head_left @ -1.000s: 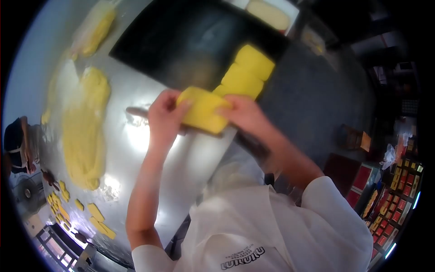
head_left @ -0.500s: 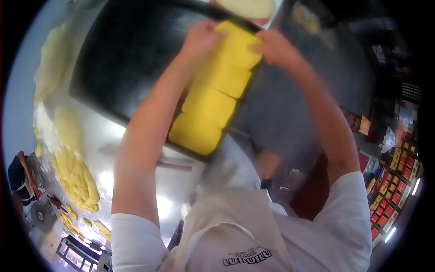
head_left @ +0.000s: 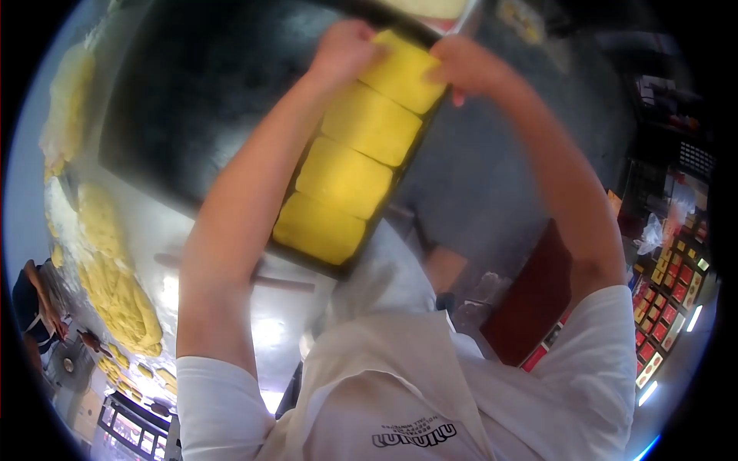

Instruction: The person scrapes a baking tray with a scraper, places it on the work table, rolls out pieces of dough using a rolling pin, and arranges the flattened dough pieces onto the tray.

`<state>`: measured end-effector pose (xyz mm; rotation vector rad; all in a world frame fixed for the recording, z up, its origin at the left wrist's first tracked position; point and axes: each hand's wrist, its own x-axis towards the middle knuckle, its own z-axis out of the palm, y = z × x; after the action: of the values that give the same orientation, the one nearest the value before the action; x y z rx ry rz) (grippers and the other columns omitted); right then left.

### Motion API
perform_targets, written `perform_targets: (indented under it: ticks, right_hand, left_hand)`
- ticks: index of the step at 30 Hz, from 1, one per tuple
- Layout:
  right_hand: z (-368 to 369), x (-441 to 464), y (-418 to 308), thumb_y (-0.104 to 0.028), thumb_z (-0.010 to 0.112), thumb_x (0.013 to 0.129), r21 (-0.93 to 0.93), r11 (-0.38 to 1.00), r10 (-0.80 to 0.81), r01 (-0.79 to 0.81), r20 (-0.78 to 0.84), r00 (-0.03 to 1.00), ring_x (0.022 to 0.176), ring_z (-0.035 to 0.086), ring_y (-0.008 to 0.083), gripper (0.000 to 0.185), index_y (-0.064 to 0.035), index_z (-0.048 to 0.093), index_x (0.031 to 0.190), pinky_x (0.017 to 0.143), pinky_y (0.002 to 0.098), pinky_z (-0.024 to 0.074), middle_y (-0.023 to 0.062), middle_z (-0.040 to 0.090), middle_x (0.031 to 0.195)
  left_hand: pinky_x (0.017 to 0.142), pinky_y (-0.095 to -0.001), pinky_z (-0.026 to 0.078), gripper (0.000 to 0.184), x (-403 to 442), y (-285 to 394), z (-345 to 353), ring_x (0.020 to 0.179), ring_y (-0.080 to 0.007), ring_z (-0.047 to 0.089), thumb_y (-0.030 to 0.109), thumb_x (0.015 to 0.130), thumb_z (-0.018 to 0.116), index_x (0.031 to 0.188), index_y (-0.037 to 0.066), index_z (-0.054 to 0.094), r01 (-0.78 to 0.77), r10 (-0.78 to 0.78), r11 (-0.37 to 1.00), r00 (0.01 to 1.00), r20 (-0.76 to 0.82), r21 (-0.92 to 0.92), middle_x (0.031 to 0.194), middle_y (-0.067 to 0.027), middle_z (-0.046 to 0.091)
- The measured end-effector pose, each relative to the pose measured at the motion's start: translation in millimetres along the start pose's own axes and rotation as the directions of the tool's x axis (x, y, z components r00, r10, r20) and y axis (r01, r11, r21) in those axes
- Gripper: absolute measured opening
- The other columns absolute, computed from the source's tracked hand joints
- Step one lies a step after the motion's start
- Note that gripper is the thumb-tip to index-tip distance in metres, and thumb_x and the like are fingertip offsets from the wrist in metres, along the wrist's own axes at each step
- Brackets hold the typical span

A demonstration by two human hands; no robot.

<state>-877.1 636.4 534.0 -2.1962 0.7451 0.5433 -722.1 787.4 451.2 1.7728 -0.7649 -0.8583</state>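
A row of flat, yellow dough squares (head_left: 344,177) lies along the right edge of a large black baking tray (head_left: 192,100). At the far end of the row is one more yellow dough square (head_left: 405,71), held by its two upper corners. My left hand (head_left: 347,55) pinches its left corner, fingers closed and slightly blurred. Its right corner is between the closed fingers of my right hand (head_left: 466,66), near the tray's rim. The square lies nearly flat, its near edge against the piece below it.
Lumps of yellow dough (head_left: 115,284) and loose flour cover the left side of the metal table (head_left: 269,323). A pale dough slab (head_left: 430,8) shows beyond the tray. Another person (head_left: 42,307) stands at the far left. Red and yellow boxes (head_left: 669,292) fill shelves at right.
The held square now lies flatter, and the seam between it and the piece below shows more clearly. The tray and row have shifted slightly left in view. Both hands still grip the corners.
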Motion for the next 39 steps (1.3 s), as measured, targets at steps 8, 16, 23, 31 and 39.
perform_targets:
  ticks: [8,16,23,31,39]
  right_hand:
    - [-18.0,-5.6,-16.0,-0.014,0.063,0.084,-0.296,0.955,-0.055,0.021,-0.107,0.993,0.057,0.070,0.0262,0.017,0.0014,0.069,0.082,0.059,0.0390,0.0559,0.0154,0.070,0.074]
    - [-9.0,6.3,-7.8,-0.010,0.059,0.083,-0.661,0.722,-0.427,0.204,-0.194,0.883,0.083,0.070,0.0394,0.013,-0.0045,0.071,0.085,0.071,0.0477,0.0552,0.0194,0.071,0.085]
    - [2.0,0.6,-18.5,-0.009,0.060,0.083,-0.795,0.590,-0.436,0.142,-0.166,0.884,0.086,0.072,0.0370,0.015,-0.0051,0.074,0.086,0.073,0.0466,0.0567,0.0180,0.073,0.086]
    - [16.1,-14.3,-20.5,-0.009,0.060,0.085,-0.861,0.504,-0.345,0.066,-0.130,0.930,0.089,0.072,0.0362,0.014,-0.0050,0.074,0.087,0.074,0.0445,0.0579,0.0177,0.072,0.092]
    - [-19.0,-12.4,-40.1,-0.010,0.065,0.079,-0.733,0.595,-0.418,0.331,0.070,0.906,0.090,0.067,0.0423,0.011,-0.0008,0.060,0.077,0.073,0.0473,0.0545,0.0189,0.068,0.087]
  left_hand:
    - [0.068,-0.0353,0.054,0.029,-9.9,12.1,-2.1,0.070,-0.0218,0.069,0.028,0.087,0.077,0.095,0.001,0.072,-0.097,0.131,0.952,0.987,-0.099,0.289,0.081,-0.0116,0.072]
    - [0.072,-0.0396,0.055,0.025,-18.5,10.8,7.5,0.078,-0.0287,0.071,0.029,0.089,0.074,0.099,0.006,0.072,-0.112,0.231,0.877,0.951,-0.207,0.467,0.086,-0.0134,0.073]
    - [0.072,-0.0390,0.054,0.024,-21.7,8.0,9.0,0.080,-0.0280,0.070,0.030,0.092,0.071,0.102,0.009,0.071,-0.097,0.211,0.914,0.943,-0.258,0.395,0.087,-0.0110,0.073]
    - [0.078,-0.0423,0.054,0.023,-27.1,29.5,11.3,0.087,-0.0314,0.070,0.031,0.093,0.064,0.100,0.010,0.070,0.023,0.077,0.941,0.957,-0.281,0.337,0.091,-0.0129,0.073]
    - [0.081,-0.0393,0.055,0.027,-23.9,28.1,9.2,0.092,-0.0267,0.071,0.037,0.093,0.067,0.106,0.014,0.072,0.114,-0.018,0.930,0.963,-0.268,0.349,0.093,-0.0084,0.075]
